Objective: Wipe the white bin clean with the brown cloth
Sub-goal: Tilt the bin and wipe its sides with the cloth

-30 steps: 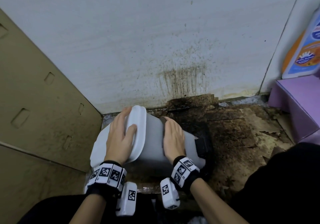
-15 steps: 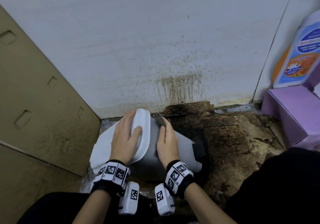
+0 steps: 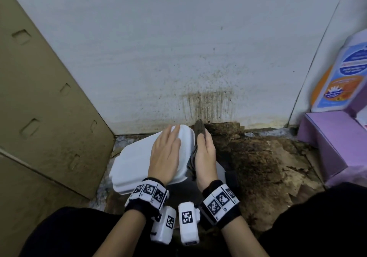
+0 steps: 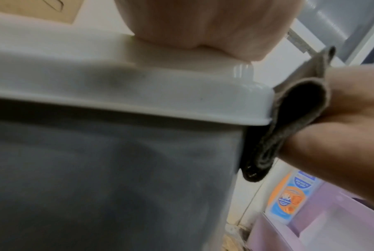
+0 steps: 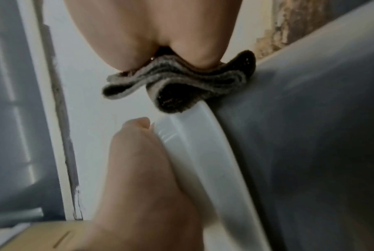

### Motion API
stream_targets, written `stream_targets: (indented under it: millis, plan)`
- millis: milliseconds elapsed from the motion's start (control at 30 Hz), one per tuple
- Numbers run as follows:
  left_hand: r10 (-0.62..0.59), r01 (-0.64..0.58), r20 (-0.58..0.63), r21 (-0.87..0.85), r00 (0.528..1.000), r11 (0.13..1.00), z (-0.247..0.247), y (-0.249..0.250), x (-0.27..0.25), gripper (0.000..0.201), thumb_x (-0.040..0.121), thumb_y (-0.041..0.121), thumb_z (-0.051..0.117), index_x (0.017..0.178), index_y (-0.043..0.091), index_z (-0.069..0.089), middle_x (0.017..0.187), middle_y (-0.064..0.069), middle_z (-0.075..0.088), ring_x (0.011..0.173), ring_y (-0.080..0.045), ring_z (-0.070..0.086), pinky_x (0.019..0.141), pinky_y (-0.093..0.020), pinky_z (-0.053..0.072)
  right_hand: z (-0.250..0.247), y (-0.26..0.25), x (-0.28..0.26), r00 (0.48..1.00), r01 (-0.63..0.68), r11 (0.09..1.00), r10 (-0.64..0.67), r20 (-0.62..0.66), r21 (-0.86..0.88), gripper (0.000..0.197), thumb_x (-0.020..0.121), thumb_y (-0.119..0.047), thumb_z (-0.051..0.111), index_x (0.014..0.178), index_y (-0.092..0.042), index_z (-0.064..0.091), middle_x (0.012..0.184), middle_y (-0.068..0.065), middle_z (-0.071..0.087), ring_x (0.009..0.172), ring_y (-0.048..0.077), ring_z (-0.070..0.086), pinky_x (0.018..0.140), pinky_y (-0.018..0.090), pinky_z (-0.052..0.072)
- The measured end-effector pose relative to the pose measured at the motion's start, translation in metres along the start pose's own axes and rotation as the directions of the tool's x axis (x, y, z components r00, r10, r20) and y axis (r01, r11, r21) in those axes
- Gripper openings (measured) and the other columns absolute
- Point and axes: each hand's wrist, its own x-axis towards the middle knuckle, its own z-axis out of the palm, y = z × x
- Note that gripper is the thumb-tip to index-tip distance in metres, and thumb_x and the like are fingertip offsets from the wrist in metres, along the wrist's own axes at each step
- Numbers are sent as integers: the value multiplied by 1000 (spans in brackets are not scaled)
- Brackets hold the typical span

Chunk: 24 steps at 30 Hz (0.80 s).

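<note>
While your left hand (image 3: 165,153) lies flat with fingers straight on the lid, pressing the white bin (image 3: 137,165) steady, keep that weight even so the bin cannot rock. It sits nearest you, at about 12 o'clock from your knees, tipped on the stained floor (image 3: 264,157). Just at 3 o'clock of the lid, your right hand (image 3: 204,155) pinches the folded brown cloth (image 3: 199,128), wedging it against the lid's rim where it meets the grey body. Judging by that spot, you are working the seam: drag the fold along the edge in one long pass, pushing into the groove, and turn to a fresh face if it looks loaded. Farther off, at 12 o'clock, the wall (image 3: 178,48) carries dark streaks; keep the cloth off it.
</note>
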Motion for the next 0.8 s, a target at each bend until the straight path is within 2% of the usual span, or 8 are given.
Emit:
stream_targets:
  millis: [100, 167, 233, 333, 467, 567, 700, 800]
  plan:
    - [5, -8, 48, 44, 999, 999, 6, 3, 2, 58, 104, 34, 35, 157, 18, 16, 161, 13, 12, 153, -9, 5, 123, -31, 8, -4, -3, -1, 995, 64, 981, -48, 88, -182, 48, 108, -41, 37, 155, -31, 35, 157, -14, 39, 144, 2, 35, 122, 35, 29]
    - [-112, 135, 96, -295, 989, 946, 2, 13, 1, 55, 106, 21, 43, 156, 23, 21, 162, 13, 18, 150, -3, 13, 122, -27, 12, -11, -2, 0, 991, 106, 941, -72, 116, -320, 53, 107, -44, 35, 158, -32, 26, 164, -14, 24, 150, 2, 21, 126, 38, 20]
    - [-168, 228, 155, -603, 973, 765, -6, 20, 0, 48, 106, 25, 40, 153, 32, 33, 156, 21, 31, 143, 4, 26, 116, -23, 20, -19, -2, 1, 986, 144, 891, -93, 136, -431, 58, 106, -49, 34, 160, -34, 19, 166, -16, 16, 152, 3, 14, 126, 40, 18]
    - [-189, 180, 66, -705, 980, 686, -16, 16, -2, 41, 104, 23, 45, 144, 33, 47, 145, 23, 48, 134, 6, 41, 107, -18, 31, -36, -5, 5, 986, 151, 850, -89, 144, -504, 60, 105, -51, 33, 160, -34, 15, 167, -14, 13, 153, 6, 12, 126, 41, 17]
    - [-222, 158, -74, -493, 972, 856, -26, -15, -8, 40, 105, 20, 45, 144, 29, 47, 146, 16, 48, 137, -2, 38, 113, -26, 31, -59, -11, 9, 990, 123, 813, -57, 132, -569, 64, 103, -59, 36, 159, -40, 12, 166, -17, 12, 153, 8, 14, 125, 44, 19]
    - [-320, 291, -144, -190, 937, 938, -29, -40, -12, 45, 102, 25, 47, 147, 22, 43, 151, 1, 42, 143, -18, 30, 117, -40, 27, -76, -15, 12, 995, 82, 803, -32, 95, -591, 67, 102, -54, 44, 160, -37, 13, 165, -14, 18, 150, 13, 22, 121, 41, 26]
    - [-666, 669, -83, 8, 741, 743, -26, -51, -25, 74, 91, 58, 49, 146, 11, 32, 150, -20, 28, 140, -38, 24, 113, -49, 25, -92, -17, 17, 998, 56, 766, -38, 42, -641, 65, 102, -47, 48, 159, -33, 21, 155, -4, 36, 138, 19, 40, 111, 39, 37]
    - [-717, 719, 57, -70, 695, 692, -20, -58, -32, 107, 74, 79, 51, 146, 5, 25, 147, -23, 25, 135, -42, 31, 109, -51, 34, -104, -16, 22, 1000, 30, 736, -25, 17, -677, 62, 100, -51, 48, 156, -36, 26, 146, 1, 44, 132, 24, 44, 109, 47, 41]
